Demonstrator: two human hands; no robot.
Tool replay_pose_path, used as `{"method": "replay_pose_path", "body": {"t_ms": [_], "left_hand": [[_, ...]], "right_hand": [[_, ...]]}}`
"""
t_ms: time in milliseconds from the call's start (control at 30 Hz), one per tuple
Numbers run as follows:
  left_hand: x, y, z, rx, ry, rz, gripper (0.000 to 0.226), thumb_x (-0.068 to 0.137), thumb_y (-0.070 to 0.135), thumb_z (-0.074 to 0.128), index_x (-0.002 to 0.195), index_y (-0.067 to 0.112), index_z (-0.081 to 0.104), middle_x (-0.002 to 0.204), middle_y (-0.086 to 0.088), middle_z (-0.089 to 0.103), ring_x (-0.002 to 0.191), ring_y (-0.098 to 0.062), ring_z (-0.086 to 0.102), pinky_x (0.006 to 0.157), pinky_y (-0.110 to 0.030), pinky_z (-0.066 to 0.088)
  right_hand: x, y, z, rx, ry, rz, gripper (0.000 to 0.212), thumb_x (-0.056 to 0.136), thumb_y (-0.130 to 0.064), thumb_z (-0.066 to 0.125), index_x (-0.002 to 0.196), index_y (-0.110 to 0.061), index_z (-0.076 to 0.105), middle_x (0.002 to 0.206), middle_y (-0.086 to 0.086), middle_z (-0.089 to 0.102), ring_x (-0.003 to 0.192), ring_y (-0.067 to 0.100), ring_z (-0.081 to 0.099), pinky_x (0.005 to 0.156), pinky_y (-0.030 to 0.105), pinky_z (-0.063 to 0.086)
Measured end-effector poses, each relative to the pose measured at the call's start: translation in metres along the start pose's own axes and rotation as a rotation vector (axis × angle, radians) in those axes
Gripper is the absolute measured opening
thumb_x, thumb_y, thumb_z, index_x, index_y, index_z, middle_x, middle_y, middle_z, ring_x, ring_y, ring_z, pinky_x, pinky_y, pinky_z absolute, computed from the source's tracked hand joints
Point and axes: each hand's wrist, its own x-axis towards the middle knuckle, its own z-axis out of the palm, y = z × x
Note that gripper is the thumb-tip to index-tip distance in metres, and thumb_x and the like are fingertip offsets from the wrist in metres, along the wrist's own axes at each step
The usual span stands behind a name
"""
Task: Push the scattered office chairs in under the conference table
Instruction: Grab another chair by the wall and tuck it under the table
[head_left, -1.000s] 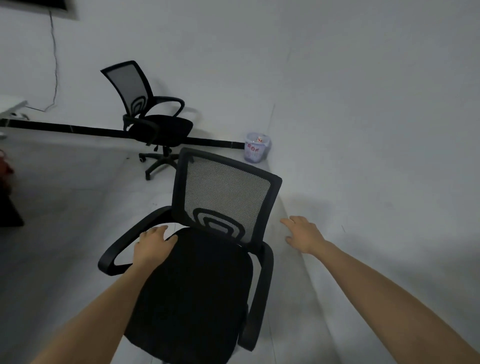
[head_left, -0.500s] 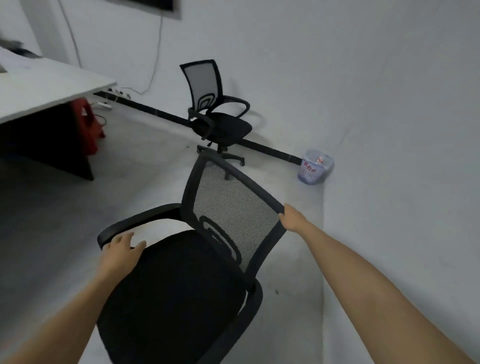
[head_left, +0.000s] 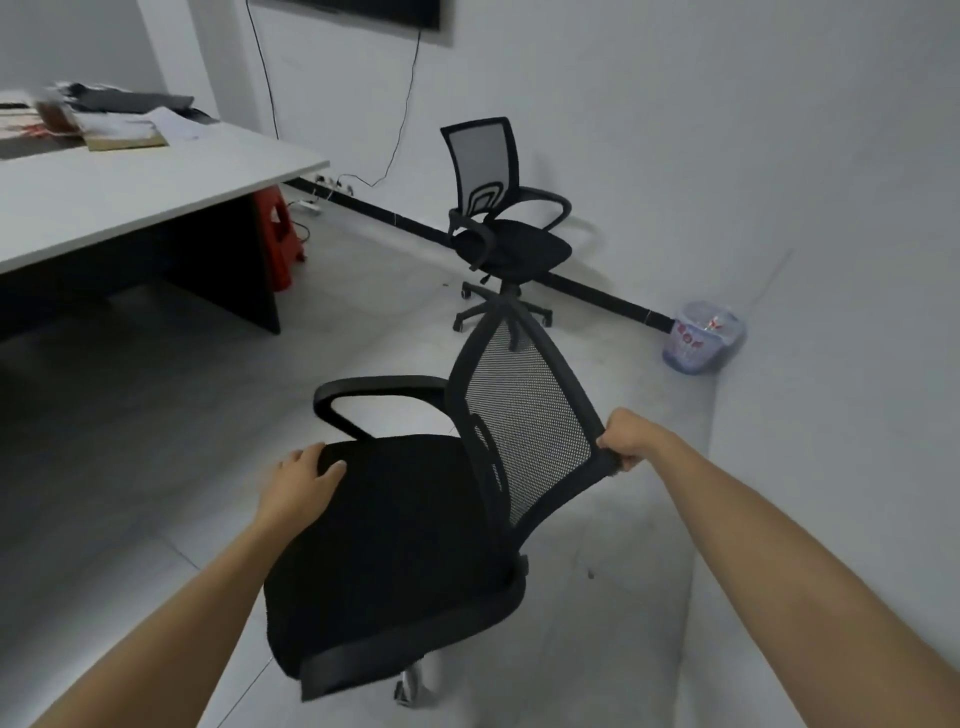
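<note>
As right hand (head_left: 626, 441) grips, chair (head_left: 395, 545) seemingly faces left.

Both bare arms reach forward, one hand flat, the other gripping.
The left hand (head_left: 304, 480) lies palm down, fingers spread and nearly straight, on the seat of the chair (head_left: 395, 545); the right hand (head_left: 626, 440) curls its fingers round the chair's backrest corner, forearm stretched out.

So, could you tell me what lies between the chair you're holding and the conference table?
In the head view, only bare floor separates the held chair from the conference table; nothing stands there.
</note>
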Motion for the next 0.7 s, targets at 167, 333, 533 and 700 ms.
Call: {"method": "replay_pose_path", "body": {"t_ms": [167,333,533,700], "left_hand": [[-0.041,0.006,0.014,-0.128,-0.214,0.082,0.054,0.097,0.033,0.047,0.145,0.013,0.033,0.150,-0.014,0.036,0.133,-0.030,0.042,0.107,-0.039,0.037],[-0.090,0.032,0.029,-0.165,-0.597,0.217,0.057,0.097,0.042,0.041,0.146,0.014,0.031,0.154,-0.007,0.032,0.142,-0.025,0.030,0.118,-0.038,0.021],[-0.116,0.051,0.030,0.116,-0.738,0.309,0.048,0.092,0.040,0.053,0.134,0.016,0.048,0.131,-0.004,0.055,0.122,-0.021,0.052,0.104,-0.031,0.037],[-0.117,0.025,0.025,0.335,-0.592,0.307,0.048,0.092,0.008,0.041,0.139,0.019,0.043,0.126,-0.008,0.057,0.093,-0.018,0.051,0.085,-0.027,0.042]], "right_hand": [[-0.080,-0.008,0.036,-0.098,-0.263,-0.047,0.028,0.096,-0.020,0.049,0.073,-0.004,0.050,0.041,0.001,0.065,0.039,0.011,0.063,0.046,0.022,0.051],[-0.139,-0.011,0.083,-0.016,-0.412,-0.195,0.023,0.094,-0.024,0.052,0.074,-0.013,0.054,0.073,0.002,0.067,0.065,0.014,0.066,0.064,0.022,0.051],[-0.134,-0.001,0.080,-0.250,0.078,-0.331,0.028,0.090,-0.016,0.054,0.116,-0.007,0.055,0.119,0.012,0.059,0.111,0.028,0.055,0.087,0.034,0.045],[-0.125,-0.001,0.084,-0.534,0.073,-0.408,0.056,0.086,-0.019,0.056,0.138,-0.022,0.036,0.137,0.013,0.041,0.129,0.032,0.036,0.098,0.042,0.040]]}}
